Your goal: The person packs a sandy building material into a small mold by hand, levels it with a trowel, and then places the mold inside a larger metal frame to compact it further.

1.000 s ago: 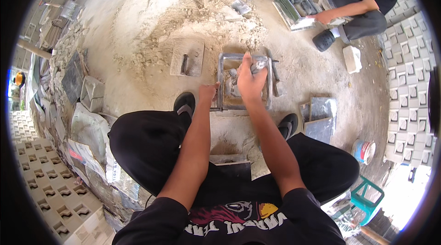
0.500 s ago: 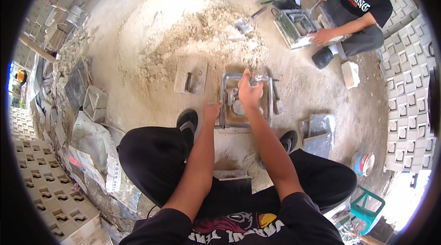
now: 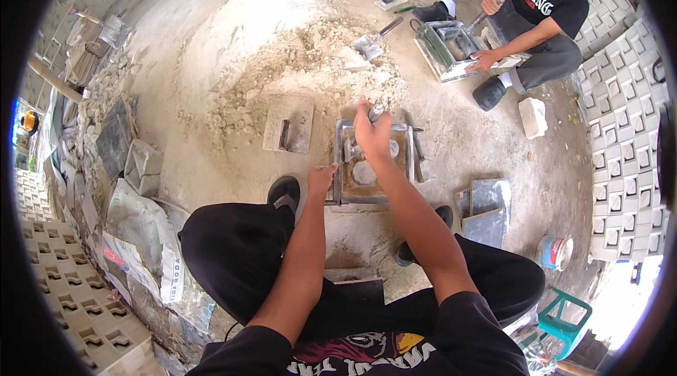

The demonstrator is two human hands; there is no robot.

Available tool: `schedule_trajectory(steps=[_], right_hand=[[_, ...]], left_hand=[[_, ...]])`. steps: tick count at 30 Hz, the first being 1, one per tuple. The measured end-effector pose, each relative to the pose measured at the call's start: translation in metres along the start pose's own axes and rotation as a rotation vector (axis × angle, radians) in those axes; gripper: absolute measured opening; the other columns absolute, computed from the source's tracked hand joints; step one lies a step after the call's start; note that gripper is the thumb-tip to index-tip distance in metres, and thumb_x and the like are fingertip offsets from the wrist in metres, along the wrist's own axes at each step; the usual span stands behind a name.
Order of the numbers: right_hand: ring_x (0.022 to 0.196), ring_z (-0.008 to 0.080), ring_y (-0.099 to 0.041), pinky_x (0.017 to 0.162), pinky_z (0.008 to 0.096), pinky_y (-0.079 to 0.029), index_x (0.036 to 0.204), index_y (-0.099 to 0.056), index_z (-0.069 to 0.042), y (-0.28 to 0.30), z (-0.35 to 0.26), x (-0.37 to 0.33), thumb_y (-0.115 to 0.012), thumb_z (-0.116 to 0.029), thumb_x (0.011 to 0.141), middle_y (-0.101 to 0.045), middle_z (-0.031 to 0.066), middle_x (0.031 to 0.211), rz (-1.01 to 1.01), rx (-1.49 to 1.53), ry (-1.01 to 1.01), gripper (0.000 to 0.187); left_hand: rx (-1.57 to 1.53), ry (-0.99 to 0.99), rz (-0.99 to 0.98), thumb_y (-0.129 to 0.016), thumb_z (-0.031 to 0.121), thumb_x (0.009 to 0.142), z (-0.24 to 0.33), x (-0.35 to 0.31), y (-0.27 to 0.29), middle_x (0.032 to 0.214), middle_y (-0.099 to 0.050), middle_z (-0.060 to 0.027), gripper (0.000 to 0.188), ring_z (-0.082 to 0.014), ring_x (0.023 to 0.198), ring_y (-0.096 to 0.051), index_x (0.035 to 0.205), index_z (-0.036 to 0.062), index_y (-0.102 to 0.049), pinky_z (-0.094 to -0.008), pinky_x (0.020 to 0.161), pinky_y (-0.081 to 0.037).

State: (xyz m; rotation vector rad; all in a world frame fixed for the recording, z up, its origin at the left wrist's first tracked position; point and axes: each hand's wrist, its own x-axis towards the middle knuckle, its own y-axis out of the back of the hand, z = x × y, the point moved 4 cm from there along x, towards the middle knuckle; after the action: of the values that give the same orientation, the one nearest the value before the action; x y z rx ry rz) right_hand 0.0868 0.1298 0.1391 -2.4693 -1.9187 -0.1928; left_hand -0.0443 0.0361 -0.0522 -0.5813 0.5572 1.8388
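Observation:
A rectangular metal mould frame (image 3: 340, 164) lies on the ground between my feet, with sandy material and pale round forms (image 3: 364, 173) inside. At its left side my left hand (image 3: 321, 180) is closed on the frame's edge or a handle there; the fingers hide which. Over the far part of the mould my right hand (image 3: 373, 135) is wrapped round a tool with a grey, metallic-looking end (image 3: 378, 111). Most of that tool is hidden in the fist. To the left lies a flat plastering float (image 3: 300, 126) with a dark bar handle.
Beyond the mould spreads a heap of pale powder (image 3: 261, 38), with a trowel (image 3: 368, 46) on its right edge. A co-worker at the far right works on another mould (image 3: 438, 55). Dark slabs (image 3: 485, 210), a white block (image 3: 533, 118) and a bucket (image 3: 555, 252) stand rightward.
My right hand has shifted toward the mould's far side, baring more of the round forms. My left hand keeps its place at the frame. The whole view has shifted slightly.

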Motion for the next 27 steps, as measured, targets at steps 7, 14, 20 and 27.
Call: schedule_trajectory(steps=[7, 14, 20, 27], right_hand=[[0.046, 0.0084, -0.035, 0.043, 0.0328, -0.028, 0.054, -0.044, -0.002, -0.001, -0.002, 0.005, -0.053, -0.025, 0.093, -0.043, -0.0004, 0.048, 0.057, 0.052, 0.038, 0.047], [0.048, 0.0099, -0.042, 0.046, 0.0325, -0.034, 0.058, -0.05, 0.0, 0.004, -0.034, -0.016, -0.055, -0.024, 0.092, -0.046, 0.0022, 0.048, 0.027, -0.006, -0.003, 0.042], [0.051, 0.015, -0.049, 0.049, 0.0347, -0.039, 0.069, -0.056, 0.004, 0.009, -0.038, -0.027, -0.056, -0.024, 0.092, -0.053, 0.0092, 0.053, -0.032, -0.078, -0.052, 0.037], [0.05, 0.0054, -0.043, 0.045, 0.0267, -0.034, 0.064, -0.052, -0.006, 0.016, -0.044, -0.037, -0.057, -0.028, 0.093, -0.05, -0.0019, 0.056, -0.015, -0.022, -0.055, 0.037]], left_hand=[[-0.018, 0.001, -0.008, -0.074, 0.028, 0.077, 0.005, 0.001, 0.0, 0.051, -0.048, -0.0023, 0.039, -0.0131, 0.04, -0.044, 0.053, 0.0049, -0.053, -0.0317, 0.038, -0.035], [0.029, 0.134, -0.105, -0.074, 0.027, 0.079, -0.006, 0.008, 0.007, 0.083, -0.06, -0.0064, 0.031, -0.0201, 0.071, -0.06, 0.089, 0.0009, -0.061, -0.0363, 0.06, -0.05], [0.054, 0.062, -0.059, -0.074, 0.027, 0.078, -0.001, 0.006, 0.008, 0.072, -0.059, -0.0058, 0.029, -0.0173, 0.06, -0.056, 0.075, 0.0018, -0.06, -0.0347, 0.053, -0.046], [0.116, -0.064, 0.055, -0.076, 0.031, 0.074, -0.007, 0.009, 0.008, 0.052, -0.055, -0.0062, 0.041, -0.0164, 0.043, -0.052, 0.054, 0.0002, -0.057, -0.0354, 0.042, -0.042]])
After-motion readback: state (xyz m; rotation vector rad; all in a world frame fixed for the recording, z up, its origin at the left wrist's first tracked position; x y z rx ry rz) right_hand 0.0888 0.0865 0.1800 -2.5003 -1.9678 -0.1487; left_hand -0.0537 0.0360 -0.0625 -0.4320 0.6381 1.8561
